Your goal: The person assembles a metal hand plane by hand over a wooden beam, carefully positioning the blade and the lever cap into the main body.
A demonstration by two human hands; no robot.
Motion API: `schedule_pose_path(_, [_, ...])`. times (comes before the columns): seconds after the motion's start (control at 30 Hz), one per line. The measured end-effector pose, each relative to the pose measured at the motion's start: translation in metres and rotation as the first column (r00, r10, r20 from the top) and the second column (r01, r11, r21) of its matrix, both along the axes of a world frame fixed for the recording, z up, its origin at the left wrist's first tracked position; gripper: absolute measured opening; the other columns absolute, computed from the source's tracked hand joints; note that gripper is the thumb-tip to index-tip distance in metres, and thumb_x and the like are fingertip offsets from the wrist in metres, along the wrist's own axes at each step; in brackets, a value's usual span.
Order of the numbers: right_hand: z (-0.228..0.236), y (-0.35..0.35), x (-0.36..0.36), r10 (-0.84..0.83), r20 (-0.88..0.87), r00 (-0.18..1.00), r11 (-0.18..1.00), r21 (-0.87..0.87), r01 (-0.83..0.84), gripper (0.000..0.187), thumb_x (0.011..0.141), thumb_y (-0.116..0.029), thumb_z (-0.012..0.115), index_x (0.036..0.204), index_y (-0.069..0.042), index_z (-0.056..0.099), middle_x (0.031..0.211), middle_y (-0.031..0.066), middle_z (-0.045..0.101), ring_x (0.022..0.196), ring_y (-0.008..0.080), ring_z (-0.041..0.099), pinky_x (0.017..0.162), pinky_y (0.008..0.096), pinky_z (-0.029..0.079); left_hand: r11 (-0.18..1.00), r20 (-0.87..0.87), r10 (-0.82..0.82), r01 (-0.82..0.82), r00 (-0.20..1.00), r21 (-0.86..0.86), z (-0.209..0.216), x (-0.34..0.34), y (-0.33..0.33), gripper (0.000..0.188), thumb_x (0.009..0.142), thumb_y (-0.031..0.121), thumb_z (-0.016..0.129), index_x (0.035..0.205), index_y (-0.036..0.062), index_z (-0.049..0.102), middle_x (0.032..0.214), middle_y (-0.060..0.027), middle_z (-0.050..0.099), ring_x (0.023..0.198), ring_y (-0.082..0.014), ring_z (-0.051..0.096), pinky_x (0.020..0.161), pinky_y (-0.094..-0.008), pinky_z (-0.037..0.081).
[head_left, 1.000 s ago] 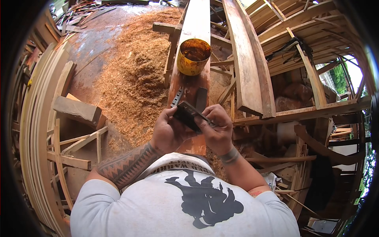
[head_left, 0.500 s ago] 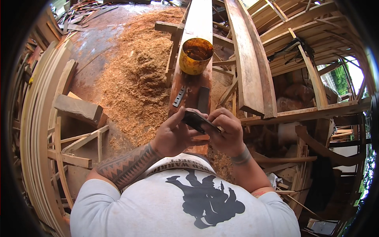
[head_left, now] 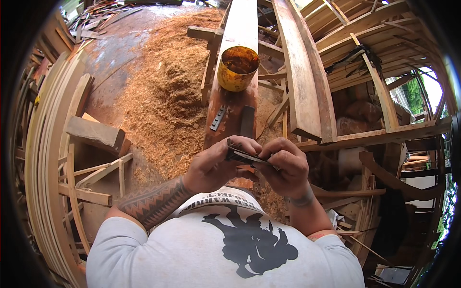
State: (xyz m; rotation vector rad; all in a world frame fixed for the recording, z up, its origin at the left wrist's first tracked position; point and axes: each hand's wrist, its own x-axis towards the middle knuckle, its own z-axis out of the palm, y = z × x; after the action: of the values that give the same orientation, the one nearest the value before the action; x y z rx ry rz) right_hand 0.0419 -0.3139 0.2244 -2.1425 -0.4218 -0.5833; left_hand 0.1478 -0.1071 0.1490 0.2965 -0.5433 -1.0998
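Close in front of my body, both hands are closed on a dark, flat, narrow metal piece (head_left: pixel 244 156). My left hand (head_left: pixel 211 163) grips its left end, the thumb over the upper face and the fingers curled beneath. The right-hand end is pinched in the bent fingers of my right hand (head_left: pixel 286 165). A lighter edge runs along the piece; its exact kind is unclear. Just beyond, on the stained plank (head_left: pixel 229 127), lie a slotted grey metal plate (head_left: pixel 217 119) and a dark rectangular block (head_left: pixel 247 121), perhaps a sharpening stone. Neither hand touches these two.
A yellow, rust-stained tub (head_left: pixel 235 79) of brown liquid stands farther along the plank. Wood shavings (head_left: pixel 163 81) heap up on its left. Thick boards (head_left: pixel 302 81) lie at the right, and stacked strips (head_left: pixel 50 158) line the left side. A wood block (head_left: pixel 95 133) rests nearer left.
The metal piece has been tilted and drawn slightly nearer, so its edge now shows. My right hand has shifted a little right and down, and my left thumb has moved across the piece.
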Motion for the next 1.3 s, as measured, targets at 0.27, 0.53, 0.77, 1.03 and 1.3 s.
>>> schedule_pose_path(0.27, [0.014, 0.009, 0.000, -0.016, -0.082, 0.997, 0.996, 0.081, 0.023, 0.023, 0.082, 0.011, 0.085, 0.080, -0.002, 0.066, 0.097, 0.0117, 0.073, 0.079, 0.0210, 0.075, 0.067, 0.0349, 0.058, 0.996, 0.129, 0.055, -0.064, 0.990, 0.065, 0.004, 0.004, 0.000, 0.078, 0.106, 0.067, 0.060, 0.152, 0.0056, 0.047, 0.157, -0.0208, 0.045, 0.138, -0.0314, 0.059, 0.113, -0.0527, 0.053])
schedule_pose_path(0.53, [0.015, 0.020, 0.009, -0.024, -0.038, 0.999, 0.999, 0.019, 0.025, 0.029, 0.079, 0.010, 0.084, 0.076, -0.003, 0.058, 0.100, 0.0112, 0.069, 0.078, 0.0250, 0.071, 0.068, 0.0392, 0.057, 1.000, -0.059, 0.012, -0.011, 0.998, 0.029, 0.002, 0.006, 0.000, 0.074, 0.095, 0.053, 0.081, 0.145, 0.0078, 0.052, 0.157, -0.0179, 0.049, 0.140, -0.0286, 0.060, 0.114, -0.0498, 0.054])
schedule_pose_path(0.77, [0.014, 0.017, 0.014, 0.078, 0.168, 0.983, 0.967, -0.253, -0.034, 0.035, 0.069, 0.000, 0.086, 0.076, -0.007, 0.053, 0.104, 0.0112, 0.071, 0.081, 0.0308, 0.069, 0.071, 0.0415, 0.058, 0.999, -0.064, 0.046, -0.046, 0.997, -0.003, 0.002, 0.009, 0.004, 0.078, 0.082, 0.041, 0.090, 0.138, 0.0079, 0.047, 0.156, -0.0213, 0.044, 0.149, -0.0318, 0.055, 0.126, -0.0494, 0.052])
schedule_pose_path(1.03, [0.007, 0.012, 0.013, 0.126, 0.219, 0.968, 0.971, -0.228, -0.075, 0.039, 0.074, -0.004, 0.091, 0.076, -0.007, 0.051, 0.113, 0.0177, 0.080, 0.084, 0.0318, 0.072, 0.073, 0.0406, 0.060, 0.999, -0.087, 0.034, -0.034, 0.996, 0.000, -0.010, 0.012, 0.007, 0.066, 0.081, 0.026, 0.090, 0.128, 0.0090, 0.048, 0.153, -0.0225, 0.043, 0.149, -0.0405, 0.053, 0.126, -0.0611, 0.052])
schedule_pose_path(1.3, [0.000, 0.008, 0.013, 0.050, 0.185, 0.981, 0.995, -0.096, -0.033, 0.034, 0.087, 0.003, 0.087, 0.084, -0.006, 0.055, 0.106, 0.0203, 0.082, 0.081, 0.0304, 0.075, 0.074, 0.0398, 0.059, 0.983, -0.178, -0.148, 0.124, 0.973, -0.138, -0.008, 0.016, 0.006, 0.072, 0.087, 0.020, 0.086, 0.145, 0.0124, 0.042, 0.158, -0.0172, 0.044, 0.152, -0.0343, 0.051, 0.131, -0.0565, 0.045])
